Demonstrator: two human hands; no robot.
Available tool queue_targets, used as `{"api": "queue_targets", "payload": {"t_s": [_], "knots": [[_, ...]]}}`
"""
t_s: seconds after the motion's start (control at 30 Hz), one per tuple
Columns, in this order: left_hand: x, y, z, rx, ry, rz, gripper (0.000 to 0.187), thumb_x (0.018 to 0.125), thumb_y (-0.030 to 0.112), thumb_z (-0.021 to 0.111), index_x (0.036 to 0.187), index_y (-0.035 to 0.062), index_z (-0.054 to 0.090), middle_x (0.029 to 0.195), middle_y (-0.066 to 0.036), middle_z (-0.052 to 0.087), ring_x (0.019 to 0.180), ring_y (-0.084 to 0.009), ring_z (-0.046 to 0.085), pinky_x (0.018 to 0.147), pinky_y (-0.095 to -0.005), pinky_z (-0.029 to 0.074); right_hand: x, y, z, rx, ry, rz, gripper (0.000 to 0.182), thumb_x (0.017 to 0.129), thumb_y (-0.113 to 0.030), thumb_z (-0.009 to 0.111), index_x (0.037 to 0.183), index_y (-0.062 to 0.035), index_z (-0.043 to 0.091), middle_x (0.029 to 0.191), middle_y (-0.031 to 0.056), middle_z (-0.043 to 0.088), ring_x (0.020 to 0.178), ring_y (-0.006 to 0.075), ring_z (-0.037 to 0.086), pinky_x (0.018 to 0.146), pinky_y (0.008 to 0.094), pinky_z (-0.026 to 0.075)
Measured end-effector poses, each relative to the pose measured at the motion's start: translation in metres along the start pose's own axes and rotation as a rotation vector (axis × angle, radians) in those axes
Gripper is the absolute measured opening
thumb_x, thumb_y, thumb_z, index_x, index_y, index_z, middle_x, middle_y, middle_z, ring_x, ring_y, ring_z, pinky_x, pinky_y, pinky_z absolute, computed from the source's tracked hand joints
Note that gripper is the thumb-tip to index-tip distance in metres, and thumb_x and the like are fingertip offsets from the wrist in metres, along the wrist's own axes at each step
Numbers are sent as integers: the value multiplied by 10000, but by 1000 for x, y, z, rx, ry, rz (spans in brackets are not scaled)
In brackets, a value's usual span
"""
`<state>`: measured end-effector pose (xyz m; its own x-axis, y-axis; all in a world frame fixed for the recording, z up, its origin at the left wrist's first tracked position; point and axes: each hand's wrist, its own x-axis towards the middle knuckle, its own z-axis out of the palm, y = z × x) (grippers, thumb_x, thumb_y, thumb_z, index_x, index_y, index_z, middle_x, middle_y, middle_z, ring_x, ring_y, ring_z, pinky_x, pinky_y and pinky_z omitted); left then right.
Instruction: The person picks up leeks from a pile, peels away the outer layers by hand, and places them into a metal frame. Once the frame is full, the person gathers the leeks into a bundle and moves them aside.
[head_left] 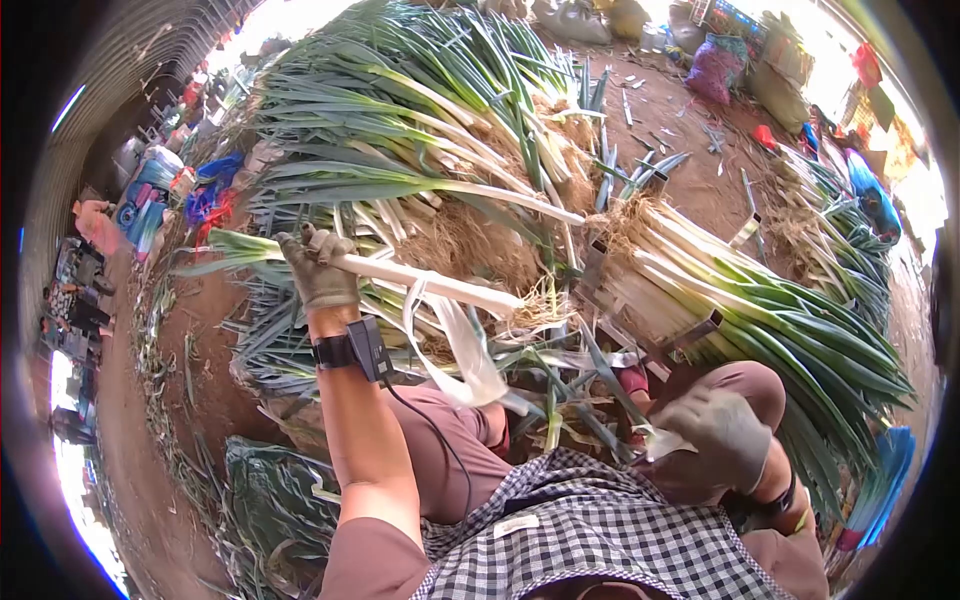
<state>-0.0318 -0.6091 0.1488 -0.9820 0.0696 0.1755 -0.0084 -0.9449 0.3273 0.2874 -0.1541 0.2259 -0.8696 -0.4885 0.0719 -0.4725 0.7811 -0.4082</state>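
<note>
My gloved left hand (322, 268) is wrapped round a leek (430, 281), its green leaves to the left and its roots pointing right. A pale strip of peeled leaf (465, 350) hangs from the stalk. Over my knee at the right is my gloved right hand (718, 435), blurred, its fingers by a pale scrap of leaf (665, 443). Whether it grips the scrap is unclear. Beyond both hands, a large pile of leeks (370, 120) lies with roots toward the right. A bundle of leeks (720, 280) rests in a metal frame (594, 262) at the right.
More leeks (840, 240) lie at the far right. Sacks (716, 68) stand at the back right. A dark green plastic bag (270, 490) is at the lower left. Several people (78, 285) are at the far left. Leaf scraps litter the soil.
</note>
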Motion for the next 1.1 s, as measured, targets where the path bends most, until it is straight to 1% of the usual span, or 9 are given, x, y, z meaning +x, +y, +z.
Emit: {"api": "queue_targets", "payload": {"t_s": [0.17,0.27,0.37,0.43,0.63,0.83,0.87,0.97,1.1], "knots": [[-10,-52,44,-321,-213,-148,338,935,363,632,896,29,598,600,34,416,463,-91,396,568,-278,401,63,44,-28,310,284,189,387,740,-163,783,1081,-46,643,1027,139,684,915,308,673,807,389,530],[-14,-80,66,-394,-327,-229,167,893,206,626,904,45,581,591,50,410,444,-69,409,544,-262,390,133,31,-29,302,290,-74,628,741,-124,798,1302,-30,531,1228,183,612,1134,307,604,965,374,473],[-17,-97,76,-435,-365,-200,375,941,416,616,813,67,570,569,53,412,415,-54,404,503,-249,384,199,40,29,625,137,-487,975,671,-58,859,1478,-15,312,1395,173,499,1298,252,481,1078,363,389],[-19,-102,82,-485,-393,-205,358,935,393,627,830,53,595,565,50,415,410,-57,405,496,-248,379,212,18,40,988,-45,-477,1046,626,-22,886,1484,-12,288,1392,145,498,1286,201,470,1079,353,384],[-27,-101,95,-536,-389,-179,313,925,250,636,704,107,465,533,41,418,374,-57,408,425,-213,395,193,-10,71,1837,-342,-81,320,960,-207,635,1177,6,536,822,15,590,722,59,551,681,231,489],[-29,-82,82,-477,-430,-229,370,902,397,673,869,31,627,558,45,427,378,-56,385,470,-239,351,125,23,65,1089,-177,-184,433,969,-129,608,1366,17,517,1118,-20,633,993,41,557,838,215,464],[-24,-76,73,-468,-453,-218,385,890,418,682,858,39,624,556,45,428,388,-58,397,475,-241,358,109,24,58,1411,-392,197,426,947,-97,628,1341,32,532,1129,-20,634,981,52,557,848,226,459],[-24,-47,60,-418,-405,-135,331,891,378,679,796,73,597,550,49,450,416,-62,434,517,-264,416,64,44,64,959,-212,108,284,953,-108,632,1214,2,621,858,48,647,796,65,552,718,263,485],[-25,5,19,-280,-355,-17,293,846,319,748,791,94,569,586,52,471,459,-60,446,549,-257,423,17,42,24,678,-286,403,263,930,-177,660,1153,-38,659,782,40,643,709,117,575,686,325,488]]}}
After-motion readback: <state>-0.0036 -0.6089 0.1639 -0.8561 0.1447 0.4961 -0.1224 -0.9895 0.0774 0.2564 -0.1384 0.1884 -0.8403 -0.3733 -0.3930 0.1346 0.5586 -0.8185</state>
